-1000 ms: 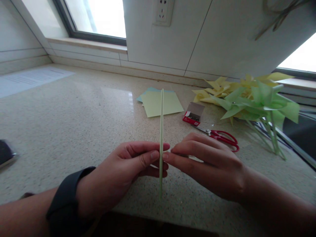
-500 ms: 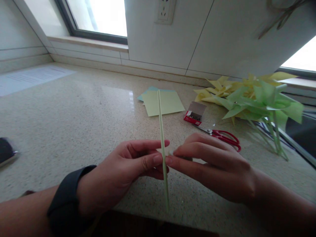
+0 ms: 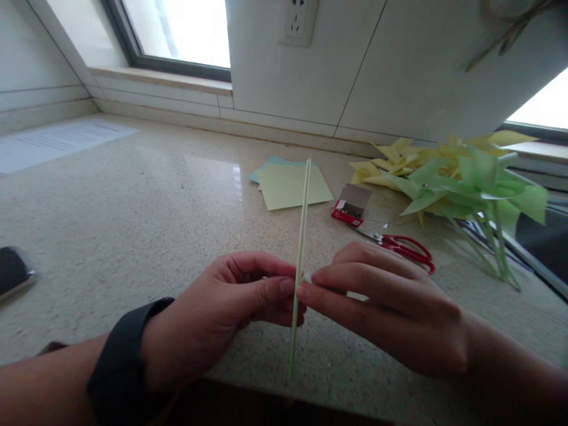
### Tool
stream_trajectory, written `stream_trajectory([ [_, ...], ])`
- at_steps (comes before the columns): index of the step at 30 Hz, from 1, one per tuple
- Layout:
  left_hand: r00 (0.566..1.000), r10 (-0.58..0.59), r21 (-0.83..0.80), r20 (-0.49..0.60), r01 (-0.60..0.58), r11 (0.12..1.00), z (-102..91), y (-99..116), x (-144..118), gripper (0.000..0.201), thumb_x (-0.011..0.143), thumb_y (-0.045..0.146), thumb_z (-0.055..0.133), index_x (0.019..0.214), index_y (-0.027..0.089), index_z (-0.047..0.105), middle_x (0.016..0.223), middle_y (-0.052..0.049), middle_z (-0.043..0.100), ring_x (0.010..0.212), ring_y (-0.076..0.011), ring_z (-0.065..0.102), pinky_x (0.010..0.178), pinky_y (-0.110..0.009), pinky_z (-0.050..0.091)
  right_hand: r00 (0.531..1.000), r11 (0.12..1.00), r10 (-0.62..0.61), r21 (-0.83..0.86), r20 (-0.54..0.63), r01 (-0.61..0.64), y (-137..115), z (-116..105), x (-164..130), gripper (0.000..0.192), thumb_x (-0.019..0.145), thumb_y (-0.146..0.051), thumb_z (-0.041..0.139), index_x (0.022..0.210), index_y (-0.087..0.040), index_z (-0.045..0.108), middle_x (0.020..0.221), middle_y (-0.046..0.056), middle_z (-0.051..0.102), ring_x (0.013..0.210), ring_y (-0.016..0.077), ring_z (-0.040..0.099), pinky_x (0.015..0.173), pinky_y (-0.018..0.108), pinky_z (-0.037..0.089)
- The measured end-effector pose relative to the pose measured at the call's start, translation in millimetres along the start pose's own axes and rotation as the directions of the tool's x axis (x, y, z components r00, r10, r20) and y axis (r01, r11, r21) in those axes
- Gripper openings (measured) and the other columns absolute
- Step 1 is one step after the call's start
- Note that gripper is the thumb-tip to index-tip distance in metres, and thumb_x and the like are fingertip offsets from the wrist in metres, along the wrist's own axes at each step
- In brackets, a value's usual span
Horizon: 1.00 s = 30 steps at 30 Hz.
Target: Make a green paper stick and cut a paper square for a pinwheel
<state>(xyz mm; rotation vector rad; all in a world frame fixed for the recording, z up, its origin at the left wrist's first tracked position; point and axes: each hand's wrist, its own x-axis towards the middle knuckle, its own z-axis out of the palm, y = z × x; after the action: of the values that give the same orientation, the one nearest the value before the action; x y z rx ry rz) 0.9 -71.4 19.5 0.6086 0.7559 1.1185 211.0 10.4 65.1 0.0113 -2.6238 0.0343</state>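
On the speckled bench [image 3: 133, 201], pale green paper sheets [image 3: 290, 184] lie near the back edge, a small red box [image 3: 350, 206] and red-handled scissors [image 3: 402, 247] just beside them, paper pinwheels [image 3: 461, 177] piled toward the right back corner, a printed sheet [image 3: 53, 142] far left, a dark object [image 3: 11, 272] at the left edge.

A speckled beige stone table [image 3: 133, 201] runs back to a low ledge under white panelled walls [image 3: 399, 77]. A dark-framed window [image 3: 173, 32] on the far left lets in bright daylight, which glints off the polished top; a second window [image 3: 541, 106] glows at the right edge. A white power socket [image 3: 296, 22] sits on the wall between them. A printed sheet of paper [image 3: 57, 142] lies flat on the far left of the table.
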Motion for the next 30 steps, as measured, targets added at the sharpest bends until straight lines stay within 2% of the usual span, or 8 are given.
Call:
stream_trajectory([
  [4, 0.999, -0.003, 0.034, 0.033, 0.002, 0.999, -2.5, -1.6, 0.3, 0.008, 0.084, 0.021, 0.083, 0.092, 0.022, 0.081, 0.084, 0.001, 0.082, 0.076, -0.0083, 0.074, 0.073, -0.015, 0.056, 1.000, 1.000, 0.011, -0.029, 0.004, -0.011, 1.0, 0.9, 1.7, 0.024, 0.106, -0.015, 0.044, 0.111, -0.011, 0.067, 0.087, 0.007, 0.072, 0.083, 0.0176, 0.064, 0.070, 0.033, 0.055],
  [8, 0.997, 0.031, 0.042, 0.074, -0.034, 0.999, -5.8, -3.9, 0.5, 0.021, 0.076, 0.013, 0.088, 0.092, 0.024, 0.080, 0.082, 0.003, 0.081, 0.075, -0.0078, 0.073, 0.075, -0.017, 0.055, 1.000, 1.000, 0.004, -0.020, 0.012, -0.004, 1.2, 0.7, 2.2, 0.024, 0.106, -0.015, 0.045, 0.114, -0.008, 0.066, 0.090, 0.008, 0.073, 0.084, 0.0179, 0.064, 0.071, 0.033, 0.056],
  [14, 0.997, 0.023, 0.102, 0.075, -0.031, 0.994, -4.1, -2.2, 1.0, 0.011, 0.083, 0.015, 0.083, 0.091, 0.021, 0.078, 0.083, 0.003, 0.080, 0.077, -0.0068, 0.072, 0.074, -0.016, 0.053, 1.000, 1.000, 0.003, -0.003, 0.002, -0.003, 2.0, 1.5, 1.2, 0.026, 0.106, -0.016, 0.043, 0.115, -0.009, 0.066, 0.094, 0.009, 0.073, 0.088, 0.0185, 0.065, 0.074, 0.034, 0.057],
  [21, 0.998, 0.027, 0.070, 0.056, -0.031, 0.997, -2.6, -1.6, -0.6, 0.010, 0.084, 0.017, 0.082, 0.092, 0.020, 0.077, 0.084, 0.002, 0.080, 0.079, -0.0082, 0.072, 0.076, -0.017, 0.054, 1.000, 1.000, -0.001, -0.005, 0.005, 0.001, 4.7, -0.3, -1.3, 0.025, 0.106, -0.014, 0.043, 0.116, -0.008, 0.065, 0.095, 0.010, 0.074, 0.089, 0.0194, 0.065, 0.075, 0.035, 0.057],
  [30, 0.997, 0.040, 0.089, 0.071, -0.046, 0.995, -1.9, -1.9, 0.5, 0.010, 0.088, 0.017, 0.078, 0.096, 0.022, 0.081, 0.089, 0.002, 0.080, 0.083, -0.0084, 0.072, 0.080, -0.018, 0.054, 0.999, 0.998, 0.053, 0.021, 0.002, -0.053, 6.0, 4.1, -1.1, 0.023, 0.105, -0.016, 0.049, 0.117, -0.010, 0.068, 0.095, 0.008, 0.074, 0.087, 0.0169, 0.065, 0.076, 0.033, 0.056],
])
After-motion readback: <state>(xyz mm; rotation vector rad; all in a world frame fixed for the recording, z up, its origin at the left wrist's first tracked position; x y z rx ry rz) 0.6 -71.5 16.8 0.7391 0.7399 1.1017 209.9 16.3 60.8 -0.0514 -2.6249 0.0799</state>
